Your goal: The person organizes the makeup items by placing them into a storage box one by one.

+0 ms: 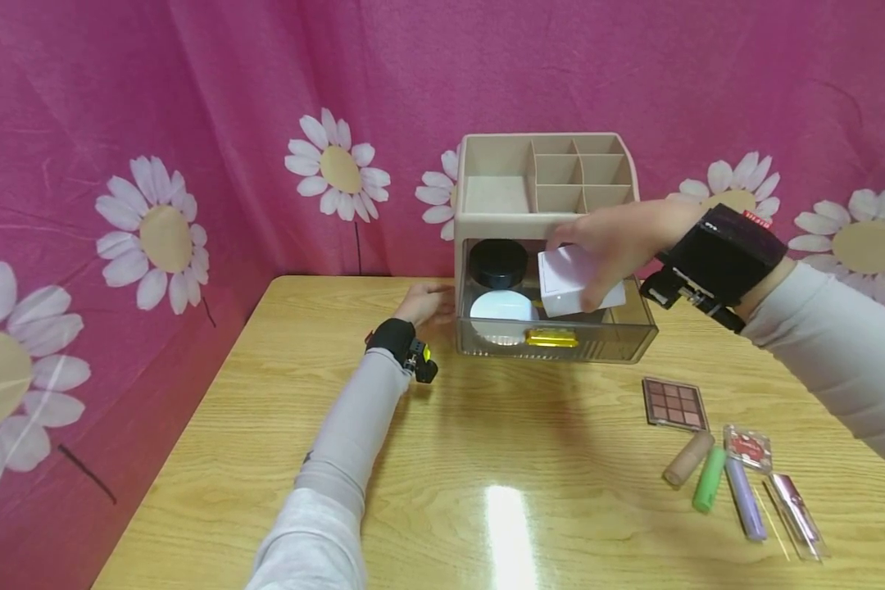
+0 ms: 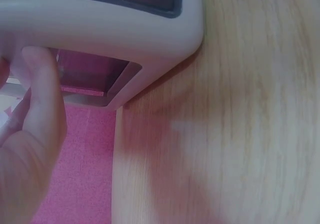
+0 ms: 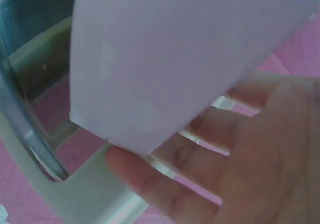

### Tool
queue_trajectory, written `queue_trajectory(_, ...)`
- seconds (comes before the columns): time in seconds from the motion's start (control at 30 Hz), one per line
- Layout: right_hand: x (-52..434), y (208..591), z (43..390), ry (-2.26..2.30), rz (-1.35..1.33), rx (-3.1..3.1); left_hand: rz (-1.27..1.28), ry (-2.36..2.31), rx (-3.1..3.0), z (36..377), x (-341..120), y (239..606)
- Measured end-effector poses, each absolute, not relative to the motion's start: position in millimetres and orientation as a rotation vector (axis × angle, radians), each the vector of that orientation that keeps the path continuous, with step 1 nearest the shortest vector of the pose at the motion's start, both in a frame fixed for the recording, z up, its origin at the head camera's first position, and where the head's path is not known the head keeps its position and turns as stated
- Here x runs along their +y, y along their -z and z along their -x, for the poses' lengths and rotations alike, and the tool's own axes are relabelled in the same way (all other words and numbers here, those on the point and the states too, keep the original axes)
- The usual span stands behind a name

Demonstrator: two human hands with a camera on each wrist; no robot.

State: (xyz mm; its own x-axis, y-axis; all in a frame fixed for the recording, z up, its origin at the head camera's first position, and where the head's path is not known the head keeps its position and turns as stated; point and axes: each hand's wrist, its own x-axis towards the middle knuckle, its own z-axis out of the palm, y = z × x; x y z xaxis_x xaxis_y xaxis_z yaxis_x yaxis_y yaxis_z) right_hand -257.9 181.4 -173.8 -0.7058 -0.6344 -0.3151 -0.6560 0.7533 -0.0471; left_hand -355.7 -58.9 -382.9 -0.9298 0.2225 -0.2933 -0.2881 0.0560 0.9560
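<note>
A beige makeup organizer [image 1: 496,220] with a pulled-out clear drawer [image 1: 610,342] stands at the table's back. My right hand [image 1: 614,236] grips a white box [image 1: 560,283] over the drawer's right half; in the right wrist view the box [image 3: 165,58] hides part of the fingers. Inside the drawer sit a round black-lidded jar [image 1: 497,260] and, in front of it, a round white-lidded one [image 1: 503,311]. My left hand [image 1: 424,305] touches the organizer's left side. Up close in the left wrist view, its thumb [image 2: 44,93] lies along the beige frame, other fingers partly hidden.
On the table's right lie an eyeshadow palette [image 1: 674,404], a small red-and-clear compact [image 1: 748,448], a brown tube [image 1: 689,459], a green tube [image 1: 710,480], a purple tube [image 1: 745,498], a thin stick and a pink clear-capped tube [image 1: 796,512]. A pink flowered curtain [image 1: 251,98] hangs behind.
</note>
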Motion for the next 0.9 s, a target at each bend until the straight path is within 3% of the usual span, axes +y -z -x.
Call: queue_trajectory(0.9, 161, 191, 254, -0.257, 0.935, 2.68, 0.081, -1.966, 1.955, 355, -59, 383)
